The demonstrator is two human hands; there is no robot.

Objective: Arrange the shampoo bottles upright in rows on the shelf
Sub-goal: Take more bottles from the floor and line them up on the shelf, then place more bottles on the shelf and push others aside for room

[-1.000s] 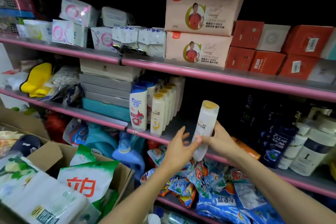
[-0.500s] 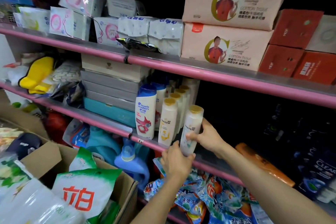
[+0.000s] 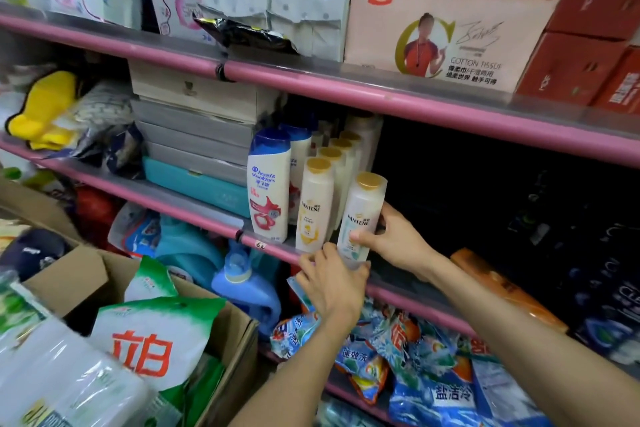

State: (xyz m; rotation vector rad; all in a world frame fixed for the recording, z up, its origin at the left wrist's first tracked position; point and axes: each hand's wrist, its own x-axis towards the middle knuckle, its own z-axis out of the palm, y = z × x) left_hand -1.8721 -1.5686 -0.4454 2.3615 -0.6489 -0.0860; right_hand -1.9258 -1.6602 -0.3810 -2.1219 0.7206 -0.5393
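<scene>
The white gold-capped Pantene shampoo bottle (image 3: 362,217) stands nearly upright on the pink-edged shelf (image 3: 207,218), cap up, leaning slightly right. The right hand (image 3: 394,241) grasps its side; the left hand's (image 3: 334,282) fingers curl around its base.

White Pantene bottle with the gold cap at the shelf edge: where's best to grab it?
Probably around the middle of the white Pantene bottle with the gold cap, from its open right side as the right hand does; it stands nearly upright, with another bottle close on its left.
</scene>
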